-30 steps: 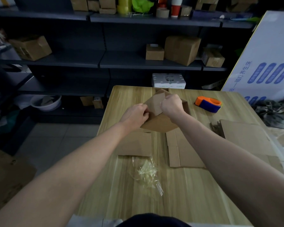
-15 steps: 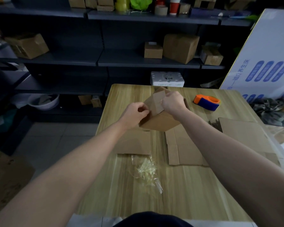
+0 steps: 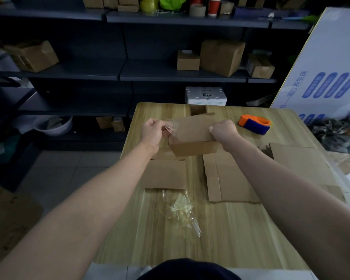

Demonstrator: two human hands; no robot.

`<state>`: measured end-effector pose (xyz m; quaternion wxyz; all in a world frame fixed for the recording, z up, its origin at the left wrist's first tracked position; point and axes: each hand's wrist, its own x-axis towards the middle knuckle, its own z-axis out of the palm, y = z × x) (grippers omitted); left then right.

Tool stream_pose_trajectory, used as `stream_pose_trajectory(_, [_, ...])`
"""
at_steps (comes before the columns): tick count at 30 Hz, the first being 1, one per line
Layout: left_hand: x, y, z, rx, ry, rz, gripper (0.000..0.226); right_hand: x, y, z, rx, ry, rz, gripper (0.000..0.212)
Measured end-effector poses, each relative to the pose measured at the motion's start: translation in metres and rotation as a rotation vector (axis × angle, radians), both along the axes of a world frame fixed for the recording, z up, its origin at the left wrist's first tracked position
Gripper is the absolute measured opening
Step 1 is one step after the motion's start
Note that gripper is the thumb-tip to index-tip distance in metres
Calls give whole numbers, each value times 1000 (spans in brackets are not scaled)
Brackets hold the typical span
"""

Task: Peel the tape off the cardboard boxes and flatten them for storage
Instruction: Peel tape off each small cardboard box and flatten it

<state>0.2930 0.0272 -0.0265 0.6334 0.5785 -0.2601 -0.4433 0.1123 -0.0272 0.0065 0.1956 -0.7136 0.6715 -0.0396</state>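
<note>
My left hand [image 3: 153, 132] pinches the clear tape strip [image 3: 171, 126], which looks thin and clingy, just right of its curled fingertips. The cardboard box [image 3: 192, 136], probably light but stiff, sits between my hands. My right hand [image 3: 223, 131] grips its right end, a sound brace.

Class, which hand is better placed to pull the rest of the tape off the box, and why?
Left. The left hand pinches the loose tape at the left end of the box, so it can probably just pull outward; the right hand grips the other end, steadying it.
</note>
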Motion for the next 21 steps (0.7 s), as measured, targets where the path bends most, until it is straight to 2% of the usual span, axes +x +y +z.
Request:
stream_pose_trajectory(1, [2,-1,3,-6,132,57,10,-6,-1,0,-3,56,-28,32])
stream_pose_trajectory(4, [17,-1,5,-13,454,192,18,-19,-15,-11,-5,-22,-121,28])
stream_pose_trajectory(5, [21,-1,5,-23,512,189,20,-24,-16,-12,-2,-201,-173,30])
stream_pose_trajectory(6, [22,1,6,-23,537,160,20,-24,-19,-9,113,-496,-317,33])
stream_pose_trajectory(7, [19,2,8,-16,553,117,20,-28,-16,-9,129,-646,-370,36])
stream_pose_trajectory(9, [10,4,13,0,571,46,21,-27,-11,-11,132,-552,-278,62])
stream_pose_trajectory(11, [0,3,20,-5,580,15,21,-15,-4,-10,102,-368,-48,104])
stream_pose_trajectory(13, [-8,2,25,-16,591,18,17,2,5,-9,88,-297,225,126])
stream_pose_trajectory(15, [-13,0,26,-22,601,15,13,20,10,-14,117,-211,420,134])
stream_pose_trajectory(17, [-16,-1,27,-31,630,9,12,36,14,-23,103,-158,501,136])
stream_pose_trajectory(21, [-12,0,31,-34,664,61,18,45,14,-33,58,-306,509,134])
